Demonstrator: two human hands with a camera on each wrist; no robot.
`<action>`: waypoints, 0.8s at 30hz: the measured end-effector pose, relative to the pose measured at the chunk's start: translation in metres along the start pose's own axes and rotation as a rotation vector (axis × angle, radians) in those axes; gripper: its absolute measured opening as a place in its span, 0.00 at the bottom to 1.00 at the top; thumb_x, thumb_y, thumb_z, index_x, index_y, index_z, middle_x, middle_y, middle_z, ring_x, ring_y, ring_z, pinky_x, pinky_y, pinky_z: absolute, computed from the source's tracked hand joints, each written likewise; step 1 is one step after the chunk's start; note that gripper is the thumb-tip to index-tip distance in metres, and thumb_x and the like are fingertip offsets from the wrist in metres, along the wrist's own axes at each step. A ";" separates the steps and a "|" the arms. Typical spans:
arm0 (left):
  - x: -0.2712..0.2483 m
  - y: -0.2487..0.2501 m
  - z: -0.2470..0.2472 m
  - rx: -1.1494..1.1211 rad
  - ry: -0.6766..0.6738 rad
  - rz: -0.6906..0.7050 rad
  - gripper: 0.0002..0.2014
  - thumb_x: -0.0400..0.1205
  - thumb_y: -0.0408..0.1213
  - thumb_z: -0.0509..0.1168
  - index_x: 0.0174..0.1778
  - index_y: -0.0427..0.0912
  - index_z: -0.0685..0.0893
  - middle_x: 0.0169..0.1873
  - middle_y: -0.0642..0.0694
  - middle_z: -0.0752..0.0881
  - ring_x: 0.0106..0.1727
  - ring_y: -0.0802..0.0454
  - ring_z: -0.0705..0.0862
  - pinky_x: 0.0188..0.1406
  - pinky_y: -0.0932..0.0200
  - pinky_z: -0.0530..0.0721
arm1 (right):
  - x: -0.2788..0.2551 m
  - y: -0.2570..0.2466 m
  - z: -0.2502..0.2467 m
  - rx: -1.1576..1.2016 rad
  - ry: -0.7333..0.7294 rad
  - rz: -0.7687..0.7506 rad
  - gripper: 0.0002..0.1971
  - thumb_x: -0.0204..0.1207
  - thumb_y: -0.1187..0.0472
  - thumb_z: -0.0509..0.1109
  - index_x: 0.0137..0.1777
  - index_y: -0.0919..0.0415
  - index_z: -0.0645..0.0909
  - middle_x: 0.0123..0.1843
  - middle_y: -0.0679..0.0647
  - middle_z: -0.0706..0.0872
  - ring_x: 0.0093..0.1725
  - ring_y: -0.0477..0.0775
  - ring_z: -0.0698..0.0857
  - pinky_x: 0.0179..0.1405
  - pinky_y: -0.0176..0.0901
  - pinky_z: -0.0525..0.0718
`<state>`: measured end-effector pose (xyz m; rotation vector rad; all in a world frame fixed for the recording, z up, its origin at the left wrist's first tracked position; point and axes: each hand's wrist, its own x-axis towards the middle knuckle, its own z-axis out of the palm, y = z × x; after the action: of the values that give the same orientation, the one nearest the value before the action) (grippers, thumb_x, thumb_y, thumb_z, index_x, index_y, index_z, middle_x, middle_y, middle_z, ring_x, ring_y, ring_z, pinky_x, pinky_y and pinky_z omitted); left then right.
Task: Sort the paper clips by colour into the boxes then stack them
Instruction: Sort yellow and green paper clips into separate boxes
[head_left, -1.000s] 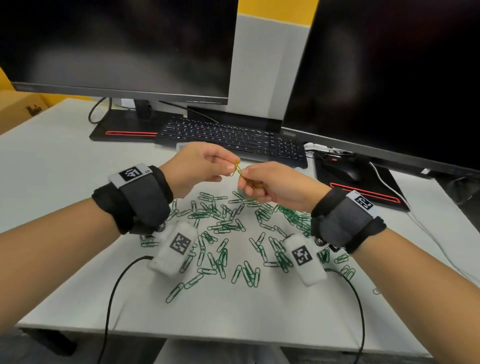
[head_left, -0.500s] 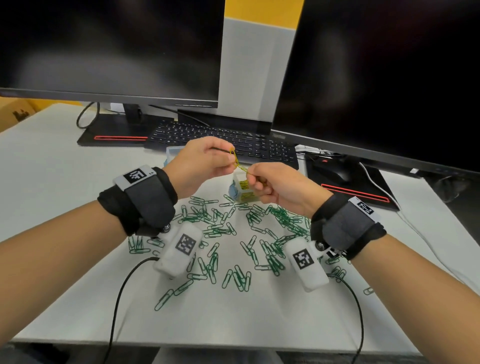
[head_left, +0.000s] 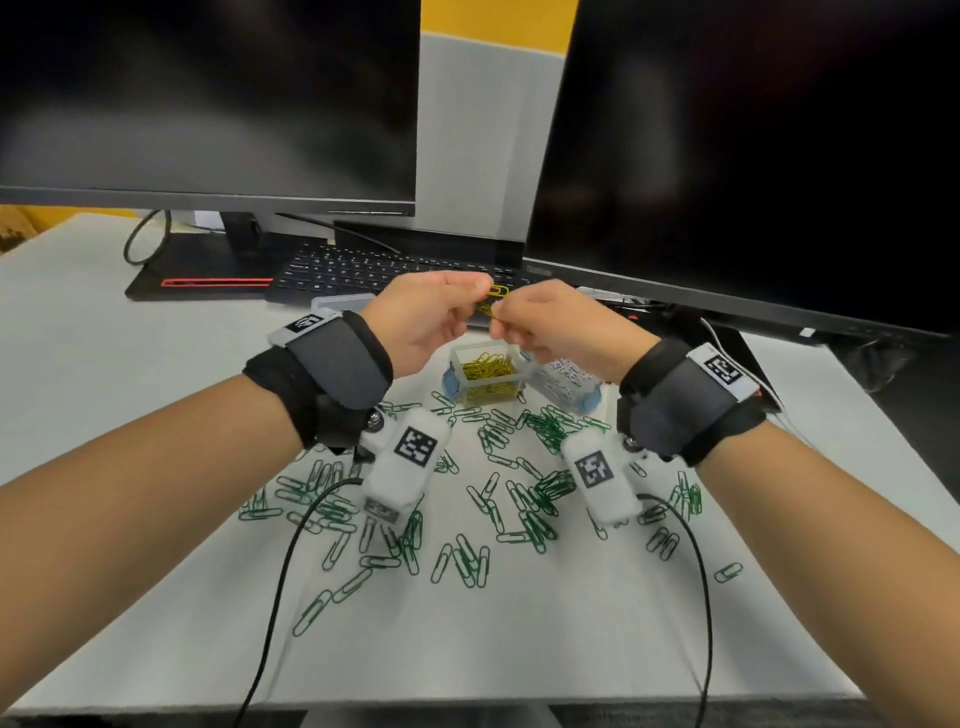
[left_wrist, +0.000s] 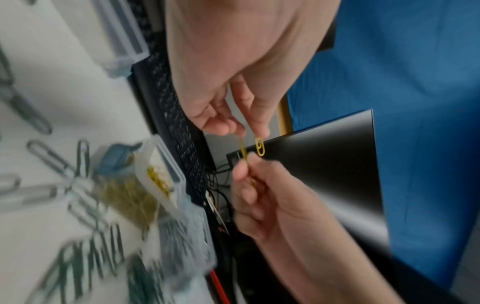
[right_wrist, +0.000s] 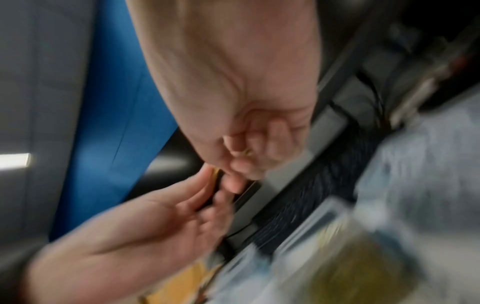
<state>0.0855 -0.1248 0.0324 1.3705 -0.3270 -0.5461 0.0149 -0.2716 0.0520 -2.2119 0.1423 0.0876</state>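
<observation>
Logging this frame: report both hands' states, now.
Left hand: pinching yellow wire paper clips.
Right hand: pinching the same linked clips.

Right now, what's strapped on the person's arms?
Bare forearms, no sleeves. Each wrist has a black and grey fabric strap with a small square-code tag. Below the left hand and right hand hangs a white camera block bearing a square code, with a black cable trailing down.

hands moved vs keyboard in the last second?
Yes. Left hand and right hand rose away from the desk toward the keyboard, pinching yellow clips.
</observation>
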 end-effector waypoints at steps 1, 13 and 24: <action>0.003 0.000 -0.001 0.083 0.073 0.029 0.04 0.81 0.33 0.68 0.50 0.40 0.86 0.34 0.49 0.81 0.33 0.58 0.76 0.34 0.67 0.77 | 0.004 0.002 -0.007 -0.173 0.073 -0.013 0.14 0.82 0.57 0.62 0.38 0.56 0.86 0.27 0.44 0.77 0.25 0.43 0.71 0.26 0.35 0.70; 0.021 -0.016 -0.012 1.007 -0.021 0.024 0.20 0.76 0.28 0.68 0.63 0.46 0.82 0.48 0.50 0.79 0.49 0.53 0.78 0.48 0.58 0.80 | 0.042 0.006 0.000 -0.655 -0.081 -0.097 0.12 0.81 0.66 0.66 0.60 0.53 0.86 0.48 0.44 0.83 0.49 0.45 0.83 0.49 0.33 0.78; 0.022 -0.026 -0.020 0.839 -0.187 -0.121 0.21 0.78 0.26 0.68 0.66 0.44 0.78 0.63 0.45 0.82 0.59 0.50 0.81 0.53 0.55 0.84 | 0.046 0.019 0.025 -0.823 -0.208 -0.218 0.12 0.81 0.58 0.67 0.61 0.52 0.87 0.45 0.49 0.78 0.46 0.49 0.77 0.47 0.37 0.71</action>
<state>0.1101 -0.1228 0.0016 2.1613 -0.6761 -0.6735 0.0573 -0.2665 0.0170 -2.9972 -0.3066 0.2966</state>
